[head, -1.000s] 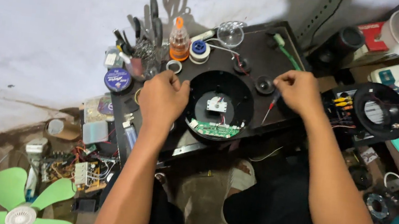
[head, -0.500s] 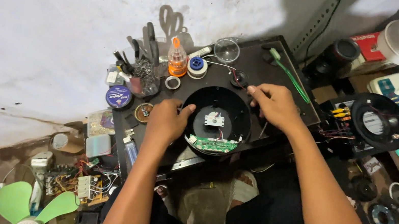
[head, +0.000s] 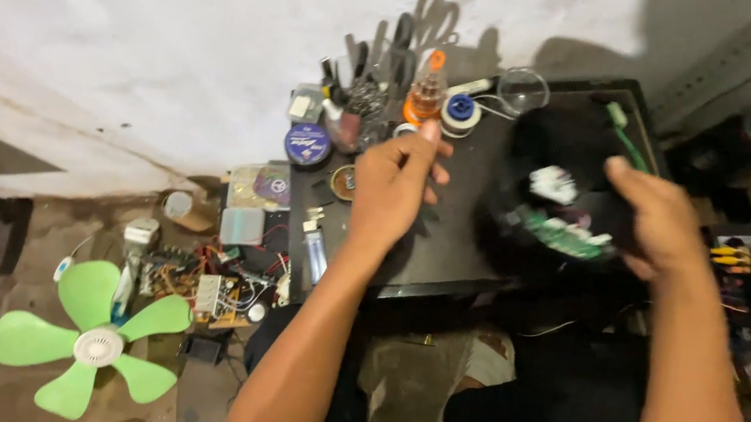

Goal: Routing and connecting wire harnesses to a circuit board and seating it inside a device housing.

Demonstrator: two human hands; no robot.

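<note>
Right hand [head: 649, 223] seemingly grips the blurred black round housing [head: 555, 206]; left hand [head: 395, 185] hovers loosely curled.

Dim overall, brightest on the pale wall [head: 131, 14] at upper left. Soft tool shadows cast up that wall. Heavy motion blur over the black housing [head: 558, 216] and right hand [head: 654, 224]. Murky at right and bottom edges.
</note>
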